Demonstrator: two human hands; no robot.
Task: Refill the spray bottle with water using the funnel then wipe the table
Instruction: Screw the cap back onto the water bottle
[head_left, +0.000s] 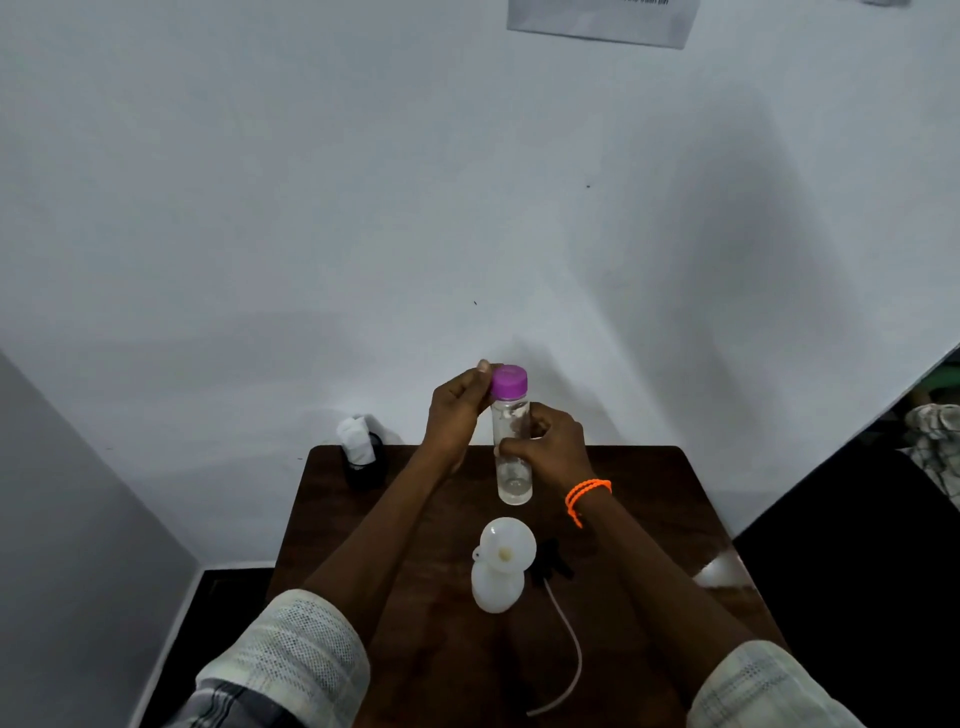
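I see right hand (545, 449) gripping clear plastic water bottle (513, 447) | left hand (457, 410) pinching its purple cap (509, 382) | white funnel (508, 545) seated in white spray bottle (497, 587) below hands | pouring, wiping left

Head-worn view, forward and downward.

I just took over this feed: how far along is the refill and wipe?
Done: the funnel sits in the white spray bottle, and the sprayer head with tube lies beside it on the table. In hand: the right hand holds the clear water bottle while the left hand grips its purple cap, still on. Left: pouring, refitting the sprayer, wiping.
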